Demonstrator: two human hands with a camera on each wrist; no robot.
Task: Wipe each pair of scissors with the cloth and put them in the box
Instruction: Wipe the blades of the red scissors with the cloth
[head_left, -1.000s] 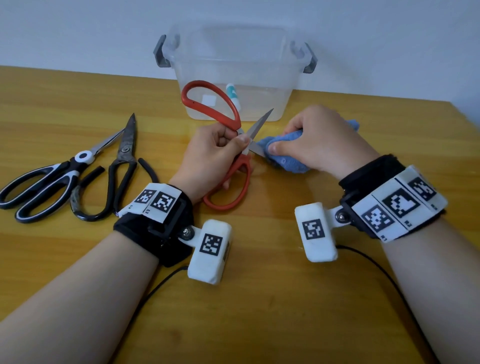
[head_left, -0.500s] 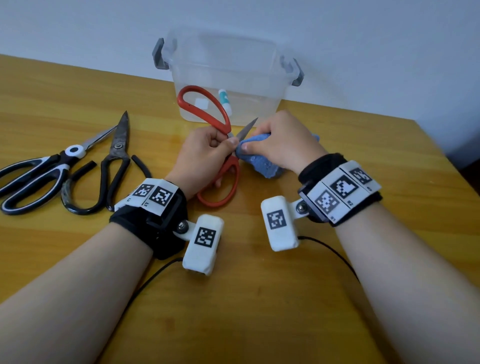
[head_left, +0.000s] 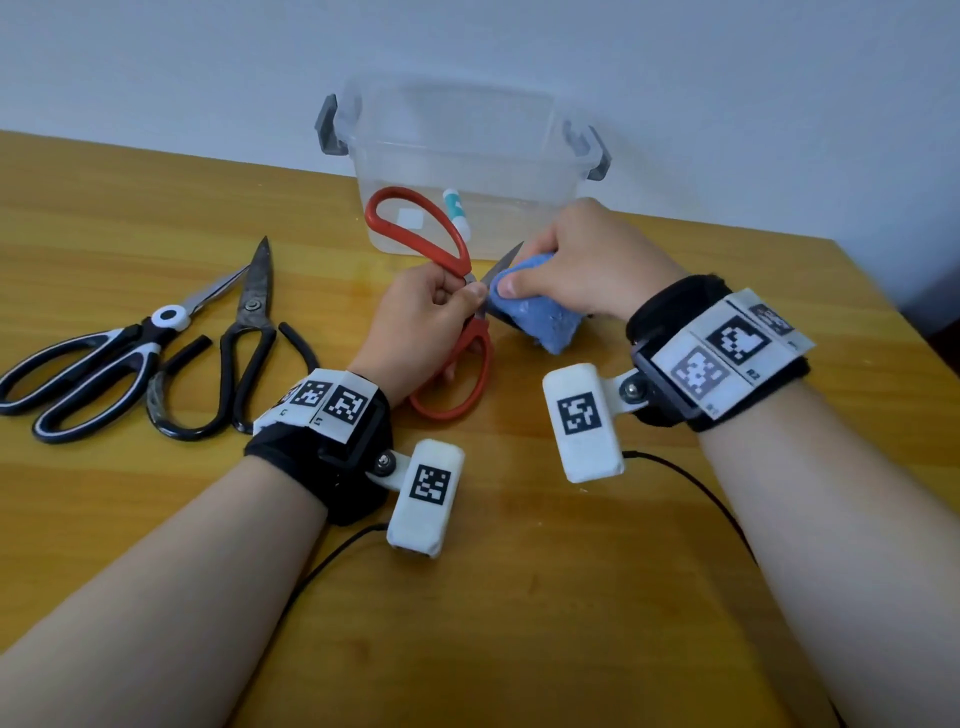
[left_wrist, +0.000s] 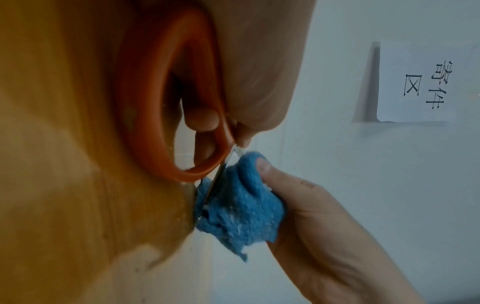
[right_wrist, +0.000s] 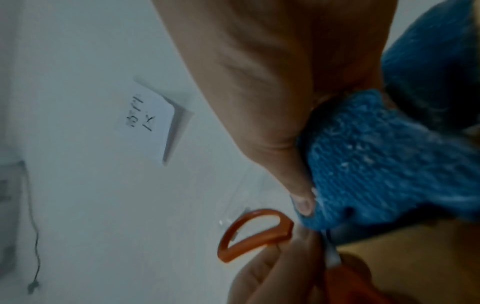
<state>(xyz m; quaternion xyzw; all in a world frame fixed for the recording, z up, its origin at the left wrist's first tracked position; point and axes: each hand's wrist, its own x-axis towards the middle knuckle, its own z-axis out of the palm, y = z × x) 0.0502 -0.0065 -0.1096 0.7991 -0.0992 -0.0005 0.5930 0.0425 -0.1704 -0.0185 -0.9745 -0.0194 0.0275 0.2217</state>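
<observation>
My left hand (head_left: 431, 306) grips the red-handled scissors (head_left: 415, 228) near the pivot, blades spread apart, one tip (head_left: 511, 254) pointing up toward the box. My right hand (head_left: 582, 260) pinches the bunched blue cloth (head_left: 540, 317) around the lower blade, close to the pivot. In the left wrist view the red handle loop (left_wrist: 161, 102) fills the middle and the cloth (left_wrist: 239, 205) wraps the blade. The right wrist view shows the cloth (right_wrist: 376, 164) under my thumb and one red loop (right_wrist: 254, 232). The clear plastic box (head_left: 462, 150) stands behind my hands.
Two more pairs of scissors lie at the left of the wooden table (head_left: 519, 597): black-and-white ones (head_left: 104, 364) and all-black ones (head_left: 244, 338). A small white-and-teal tube (head_left: 456, 213) lies inside the box. The table's right edge runs close beside my right forearm.
My right hand has slid the cloth along the blade toward the pivot, so it now sits close against my left hand. The view has shifted slightly.
</observation>
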